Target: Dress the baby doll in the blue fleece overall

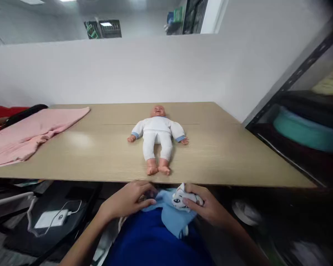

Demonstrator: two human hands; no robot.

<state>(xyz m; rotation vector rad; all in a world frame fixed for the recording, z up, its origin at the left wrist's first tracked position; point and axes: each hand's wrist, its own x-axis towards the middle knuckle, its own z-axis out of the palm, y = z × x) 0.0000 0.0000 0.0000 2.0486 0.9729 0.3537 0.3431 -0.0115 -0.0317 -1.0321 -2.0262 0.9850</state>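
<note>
R hand [208,207] is gripping a pale-blue soft fabric piece w/ a white cartoon animal face [180,199] on it, thumb pressing on the face. L hand [124,201] is curling loosely at the fabric's left end; can't tell if it's pinching or just touching. Fabric is draping near & right over the person's bright-blue clothing [155,240], just below the near edge of the light wood-look table [224,155]. Plastic baby doll in white top w/ blue cuffs & white pants [157,133] is lying faceup mid-table, directly far of the hands, long axis running near–far: head far, bare feet pointing near. L fingertips are sitting closer to the feet than R.
</note>
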